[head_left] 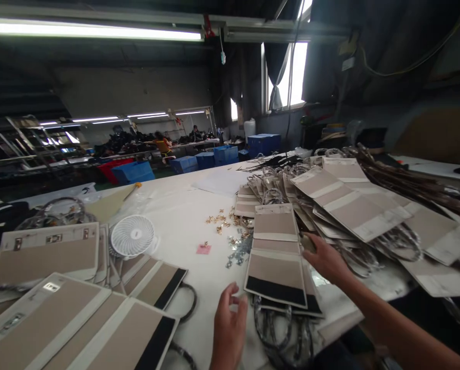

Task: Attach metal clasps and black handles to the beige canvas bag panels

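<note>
A beige bag panel with a black band and cream trim [275,257] lies on top of a small stack in front of me on the white table [184,221]. My right hand [324,259] rests against the stack's right edge, fingers curled at the panel's side. My left hand [228,329] hovers low near the table's front, just left of the stack, its fingers bent and close together around something I cannot make out. Small gold metal fittings [222,221] and silver ones [237,252] are scattered just beyond the stack. A pink slip [203,249] lies beside them.
More beige panels are piled at the left front [72,324] and fanned out at the right [353,205], with wrapped handles among them. A small white fan [132,235] stands at the left. Blue crates [226,154] and a person at a far table are behind.
</note>
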Tool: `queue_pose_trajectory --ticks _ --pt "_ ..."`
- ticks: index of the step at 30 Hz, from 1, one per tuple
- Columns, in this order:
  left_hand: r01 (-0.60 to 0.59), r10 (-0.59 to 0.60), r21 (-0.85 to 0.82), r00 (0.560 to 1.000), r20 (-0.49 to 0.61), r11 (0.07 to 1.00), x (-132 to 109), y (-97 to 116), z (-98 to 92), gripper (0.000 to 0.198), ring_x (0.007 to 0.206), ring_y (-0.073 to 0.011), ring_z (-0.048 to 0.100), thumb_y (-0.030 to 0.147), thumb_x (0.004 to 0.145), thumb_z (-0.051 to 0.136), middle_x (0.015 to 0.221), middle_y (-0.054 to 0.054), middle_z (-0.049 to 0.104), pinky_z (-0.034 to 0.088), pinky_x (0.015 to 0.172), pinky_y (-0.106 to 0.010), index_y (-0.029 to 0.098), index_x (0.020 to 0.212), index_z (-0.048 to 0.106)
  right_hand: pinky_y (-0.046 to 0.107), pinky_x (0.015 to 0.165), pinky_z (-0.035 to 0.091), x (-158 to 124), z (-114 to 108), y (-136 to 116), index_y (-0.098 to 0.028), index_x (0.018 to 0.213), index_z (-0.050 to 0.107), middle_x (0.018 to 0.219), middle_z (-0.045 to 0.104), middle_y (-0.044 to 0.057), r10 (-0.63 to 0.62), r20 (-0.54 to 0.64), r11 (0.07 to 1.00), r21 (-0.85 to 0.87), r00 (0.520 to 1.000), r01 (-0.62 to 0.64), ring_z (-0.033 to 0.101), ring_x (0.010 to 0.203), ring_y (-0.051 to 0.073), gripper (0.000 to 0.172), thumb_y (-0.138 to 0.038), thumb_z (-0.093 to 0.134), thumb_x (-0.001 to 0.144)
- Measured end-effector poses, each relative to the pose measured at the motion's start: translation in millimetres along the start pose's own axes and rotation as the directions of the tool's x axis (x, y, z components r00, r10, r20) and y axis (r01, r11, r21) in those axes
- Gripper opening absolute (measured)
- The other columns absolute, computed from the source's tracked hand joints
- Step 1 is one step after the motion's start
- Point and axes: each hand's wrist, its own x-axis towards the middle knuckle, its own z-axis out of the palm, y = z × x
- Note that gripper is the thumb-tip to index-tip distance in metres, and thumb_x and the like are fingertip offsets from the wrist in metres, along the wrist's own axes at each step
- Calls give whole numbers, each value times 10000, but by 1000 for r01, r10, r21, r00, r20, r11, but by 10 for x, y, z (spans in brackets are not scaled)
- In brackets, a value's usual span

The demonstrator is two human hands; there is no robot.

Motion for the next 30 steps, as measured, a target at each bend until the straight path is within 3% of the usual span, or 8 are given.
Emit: queue_pose_trajectory --ticks 4,7,11,15,18,20,24,30 --pt "29 -41 128 995 92 991 323 132 211 653 1159 -321 670 518 859 642 1347 -215 672 497 1007 -396 111 1366 582 388 811 493 -276 33 771 -226 1456 548 1344 653 142 37 74 916 -401 997 -4 684 1062 334 540 -341 541 929" --pt "18 -55 257 989 136 966 496 153 371 664 1293 -344 616 429 851 657 1377 -219 666 430 1103 -406 97 1418 561 378 788 499 -381 137 980 -244 1519 482 1332 652 134 21 57 888 -459 998 8 694 1052 317 542 -334 489 984" --pt "28 -68 299 990 123 954 595 140 468 698 1379 -353 556 354 791 717 1455 -208 619 402 1137 -393 101 1426 575 398 855 495 -279 158 947 -163 1450 527 1291 673 170 51 50 938 -344 997 -31 690 1056 319 505 -306 489 967" --pt "8 -36 201 991 133 979 624 190 515 549 1188 -325 676 319 759 747 1240 -133 751 475 1035 -362 174 1285 684 328 847 483 -49 115 773 -145 1209 629 1100 738 125 144 46 988 -57 988 -142 692 981 263 374 -264 562 860" --pt "81 -77 -19 983 167 996 656 285 570 526 1009 -302 729 314 747 766 1051 -114 790 536 931 -363 161 1245 691 311 742 462 82 97 620 -190 990 677 909 749 74 208 68 977 22 976 -210 682 841 242 247 -394 602 874" --pt "245 -169 -266 945 279 932 700 365 583 480 927 -291 746 311 747 774 970 -120 793 570 865 -361 130 1186 702 308 706 441 135 93 549 -205 868 680 841 743 67 216 110 975 37 970 -221 669 800 238 269 -468 625 875" --pt "448 -264 -508 880 394 736 830 525 459 386 876 -265 763 252 736 817 981 -130 796 607 801 -338 114 1084 726 300 683 429 210 123 511 -204 767 682 804 742 72 245 164 964 66 955 -259 664 777 234 265 -460 683 837" --pt "392 -168 -623 906 388 676 807 743 113 548 1083 -268 751 198 778 838 1205 -112 775 608 949 -323 167 1306 694 296 678 466 381 228 439 -182 821 737 820 768 79 309 205 909 224 929 -352 691 799 247 217 -373 776 724"
